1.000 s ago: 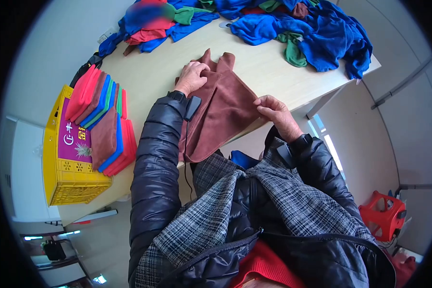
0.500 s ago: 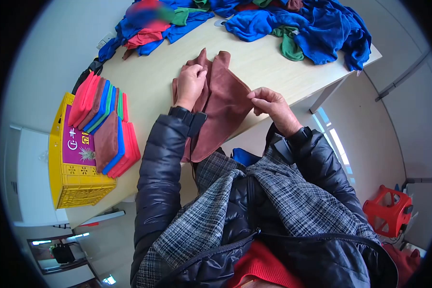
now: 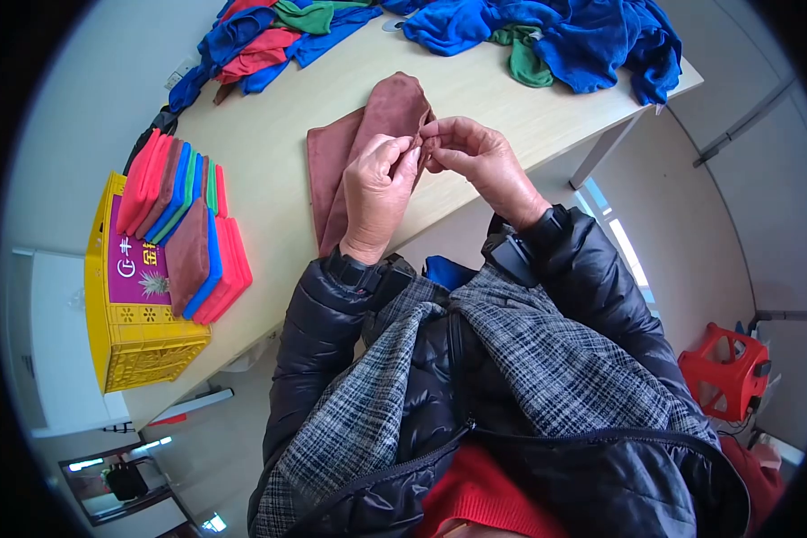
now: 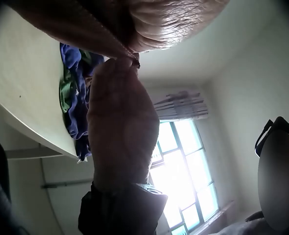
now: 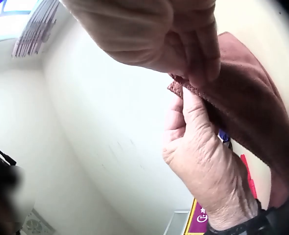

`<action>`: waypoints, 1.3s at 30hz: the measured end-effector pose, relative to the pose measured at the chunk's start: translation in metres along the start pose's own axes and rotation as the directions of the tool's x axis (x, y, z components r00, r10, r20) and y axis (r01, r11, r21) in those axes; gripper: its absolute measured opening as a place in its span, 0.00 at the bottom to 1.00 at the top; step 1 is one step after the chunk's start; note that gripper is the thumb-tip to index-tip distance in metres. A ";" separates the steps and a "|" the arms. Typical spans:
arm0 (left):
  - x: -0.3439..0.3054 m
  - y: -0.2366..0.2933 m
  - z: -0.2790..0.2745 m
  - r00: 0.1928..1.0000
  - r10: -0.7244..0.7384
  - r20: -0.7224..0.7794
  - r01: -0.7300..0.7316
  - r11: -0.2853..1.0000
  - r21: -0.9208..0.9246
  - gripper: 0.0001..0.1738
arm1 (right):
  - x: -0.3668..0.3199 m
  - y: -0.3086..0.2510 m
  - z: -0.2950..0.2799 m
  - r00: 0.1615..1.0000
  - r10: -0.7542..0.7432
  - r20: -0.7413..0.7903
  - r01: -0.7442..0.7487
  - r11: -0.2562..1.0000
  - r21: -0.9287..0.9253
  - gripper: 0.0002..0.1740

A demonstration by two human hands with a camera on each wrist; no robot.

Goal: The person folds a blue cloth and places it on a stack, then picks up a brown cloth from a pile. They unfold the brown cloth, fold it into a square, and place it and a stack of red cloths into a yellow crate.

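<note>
A brown cloth [image 3: 381,112] lies partly on the table, its near edge raised between both hands. My left hand [image 3: 379,186] pinches that edge between thumb and fingers. Close beside it, my right hand [image 3: 486,161] pinches the same edge, the fingertips of both hands almost meeting. In the right wrist view the stitched corner of the brown cloth [image 5: 175,88] sticks out between the left hand's thumb and fingers. The left wrist view shows the right hand [image 4: 122,117] from its palm side, its fingertips at the cloth's hem.
Folded cloths [image 3: 188,206] in red, brown, blue and green stand in stacks by a yellow crate [image 3: 143,350] at the left. Loose blue, red and green cloths [image 3: 592,54] heap along the table's [image 3: 269,161] far side. A red stool [image 3: 724,372] stands on the floor at right.
The left hand has come right and toward the body, and the right hand has moved left, so they meet at the brown cloth's edge. The cloth's near part has been lifted and gathered.
</note>
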State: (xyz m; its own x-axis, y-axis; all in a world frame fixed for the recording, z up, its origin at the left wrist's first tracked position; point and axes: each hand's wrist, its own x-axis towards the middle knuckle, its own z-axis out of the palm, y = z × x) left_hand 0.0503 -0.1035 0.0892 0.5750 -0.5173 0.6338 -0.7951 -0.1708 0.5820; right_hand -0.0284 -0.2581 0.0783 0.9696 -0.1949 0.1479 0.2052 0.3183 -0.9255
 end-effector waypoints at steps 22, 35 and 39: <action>-0.014 -0.020 -0.001 0.992 0.120 -0.032 -0.114 0.982 0.151 0.04 | 0.021 0.027 -0.009 0.985 -0.123 0.118 0.168 0.813 -0.558 0.20; -0.112 -0.023 -0.066 0.966 -0.209 -0.150 0.257 0.822 0.509 0.10 | 0.045 -0.012 0.021 0.919 -0.346 0.188 0.369 0.589 -0.719 0.05; -0.162 -0.028 -0.123 0.848 -0.430 -0.310 0.528 0.636 0.563 0.07 | 0.056 -0.026 0.017 0.896 -0.412 0.164 0.391 0.560 -0.731 0.05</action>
State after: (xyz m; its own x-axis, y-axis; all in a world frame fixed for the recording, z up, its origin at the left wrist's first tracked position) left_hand 0.0032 0.0886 0.0330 0.8891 -0.1054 0.4454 -0.3105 -0.8539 0.4176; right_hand 0.0226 -0.2611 0.1165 0.8067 -0.1535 0.5707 0.3964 -0.5757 -0.7151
